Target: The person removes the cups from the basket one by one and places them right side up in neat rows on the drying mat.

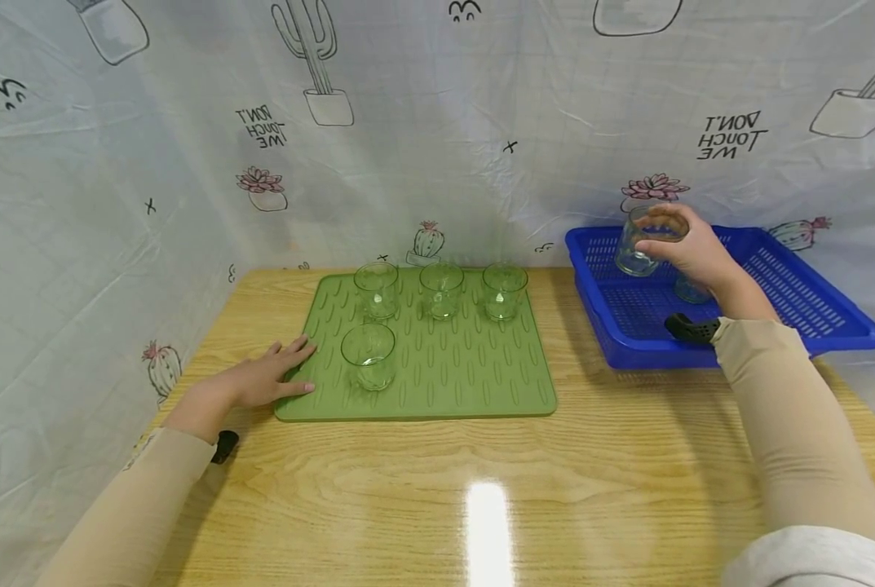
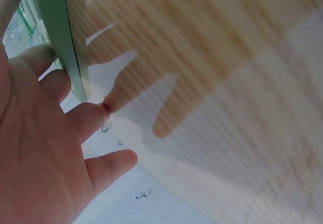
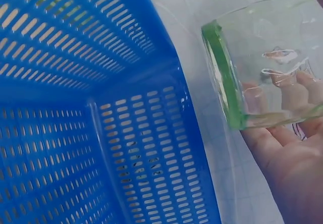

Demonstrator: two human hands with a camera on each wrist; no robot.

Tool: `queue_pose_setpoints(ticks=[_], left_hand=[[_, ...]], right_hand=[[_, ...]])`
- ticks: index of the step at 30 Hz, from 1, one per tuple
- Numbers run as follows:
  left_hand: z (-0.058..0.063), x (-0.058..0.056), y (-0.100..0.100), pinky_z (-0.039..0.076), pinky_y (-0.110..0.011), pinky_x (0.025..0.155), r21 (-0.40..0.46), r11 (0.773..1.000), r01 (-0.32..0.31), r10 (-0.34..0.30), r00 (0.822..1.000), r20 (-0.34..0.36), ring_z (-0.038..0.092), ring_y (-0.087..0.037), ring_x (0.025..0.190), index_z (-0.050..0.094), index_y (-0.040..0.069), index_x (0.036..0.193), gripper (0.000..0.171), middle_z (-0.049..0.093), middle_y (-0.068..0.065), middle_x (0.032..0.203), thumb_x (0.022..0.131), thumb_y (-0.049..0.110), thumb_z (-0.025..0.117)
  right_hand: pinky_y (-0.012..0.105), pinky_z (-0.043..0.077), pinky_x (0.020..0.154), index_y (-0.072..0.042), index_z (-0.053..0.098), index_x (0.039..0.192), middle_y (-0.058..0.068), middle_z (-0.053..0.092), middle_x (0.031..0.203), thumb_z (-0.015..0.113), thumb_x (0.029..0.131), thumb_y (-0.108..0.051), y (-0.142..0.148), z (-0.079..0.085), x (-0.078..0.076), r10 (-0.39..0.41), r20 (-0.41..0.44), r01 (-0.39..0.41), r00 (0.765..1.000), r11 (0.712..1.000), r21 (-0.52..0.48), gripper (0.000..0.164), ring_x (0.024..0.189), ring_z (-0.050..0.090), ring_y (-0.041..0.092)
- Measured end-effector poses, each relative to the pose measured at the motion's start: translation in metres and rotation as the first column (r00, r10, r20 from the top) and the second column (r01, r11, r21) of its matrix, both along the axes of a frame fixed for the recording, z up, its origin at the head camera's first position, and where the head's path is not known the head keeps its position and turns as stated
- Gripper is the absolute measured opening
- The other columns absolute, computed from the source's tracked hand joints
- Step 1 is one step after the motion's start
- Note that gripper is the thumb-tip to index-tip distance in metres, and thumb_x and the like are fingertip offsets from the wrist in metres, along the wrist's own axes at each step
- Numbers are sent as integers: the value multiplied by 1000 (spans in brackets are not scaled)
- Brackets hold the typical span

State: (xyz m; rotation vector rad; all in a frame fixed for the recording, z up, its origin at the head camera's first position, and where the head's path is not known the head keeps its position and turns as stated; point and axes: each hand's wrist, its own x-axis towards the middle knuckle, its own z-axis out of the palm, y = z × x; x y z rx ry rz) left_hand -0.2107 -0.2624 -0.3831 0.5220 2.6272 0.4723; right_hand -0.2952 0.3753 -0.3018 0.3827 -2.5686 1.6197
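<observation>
My right hand point(image 1: 690, 249) grips a clear drinking glass point(image 1: 635, 249) above the left back part of a blue plastic basket point(image 1: 642, 353). The right wrist view shows the glass's thick greenish base point(image 3: 222, 75), with fingers curled around its side. Below that hand, another glass point(image 1: 690, 289) sits in the basket, partly hidden. My left hand point(image 1: 264, 379) rests with fingers spread on the left edge of a green ribbed mat point(image 1: 466, 383). Three glasses stand along the mat's back edge: left point(image 1: 377, 292), middle point(image 1: 441, 293) and right point(image 1: 505, 293). One more glass point(image 1: 369, 359) stands nearer, at the front left.
The mat and basket lie on a wooden table point(image 1: 378, 497), the basket to the right of the mat. A pale printed curtain point(image 1: 422, 163) hangs behind and at the left of the table. Each wrist carries a black camera mount, such as the right mount point(image 1: 690, 328).
</observation>
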Motion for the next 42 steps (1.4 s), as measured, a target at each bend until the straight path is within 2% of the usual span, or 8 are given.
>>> queue_pose_setpoints(ticks=[5,8,13,20,32,42], left_hand=[[-2,0,-1,2,-86,104,7,1000,-9,9,1000,4,-6,-60,147,17,2,164,89,1,-27,168,103,51,58],[-4,0,-2,2,-85,104,10,1000,-12,12,1000,1,-7,-59,147,17,3,164,89,0,-27,168,103,51,59],[-3,1,-1,0,-85,104,15,1000,-8,8,1000,-7,-7,-59,147,17,2,164,88,0,-27,168,103,51,58],[-2,2,0,2,-86,103,15,1000,-3,3,1000,-6,-6,-60,147,18,1,164,87,1,-28,167,103,50,58],[-3,3,2,2,-86,103,12,1000,-4,4,1000,-10,-6,-60,147,18,1,164,88,2,-28,167,103,50,58],[-5,3,1,4,-85,105,10,1000,-9,9,1000,-18,-5,-59,147,17,1,164,88,2,-28,168,103,50,58]], right_hand=[[14,47,85,-21,40,145,-20,57,121,67,100,-8,-7,3,4,-39,-58,37,998,999,-31,54,109,55,-1],[13,47,83,-25,42,142,-20,57,120,68,100,-12,-13,5,7,-83,-95,80,992,996,-30,51,108,55,-1],[15,47,83,-22,43,143,-19,56,121,70,100,-18,-25,9,12,-128,-122,124,984,992,-33,51,110,53,0],[15,46,84,-24,45,138,-17,58,116,72,98,-16,-37,12,18,-164,-144,157,976,986,-61,48,108,53,1],[16,48,84,-19,47,137,-14,60,117,75,96,-16,-61,26,33,-143,-151,133,978,988,-72,49,107,58,3],[16,49,85,-19,48,138,-14,60,121,73,98,-15,-84,36,51,-41,-141,30,989,997,-78,47,114,58,6]])
